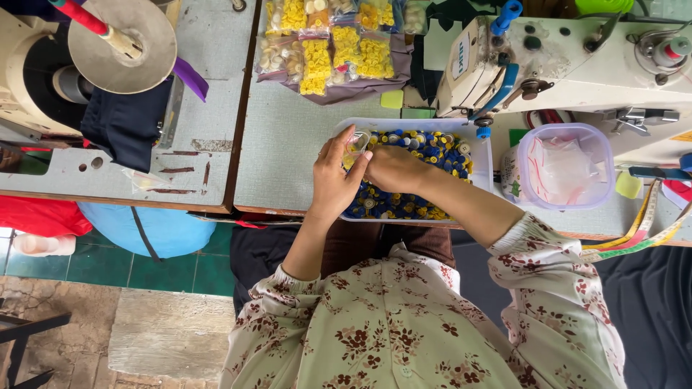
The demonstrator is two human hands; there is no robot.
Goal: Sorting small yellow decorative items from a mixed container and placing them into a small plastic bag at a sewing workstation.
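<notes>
The grey speckled surface (288, 151) holds a white sewing machine (577, 65), clear bags of yellow and cream buttons (331, 47), and a see-through plastic tub with a purple rim (566, 167). Below it is a green tiled floor (180, 274). A white plastic tray (481, 169) full of blue and yellow buttons (425, 148) sits at the surface's front edge. Above the tray, the left hand (333, 180) and right hand (393, 169) pinch a small clear plastic bag (357, 144) between their fingers.
</notes>
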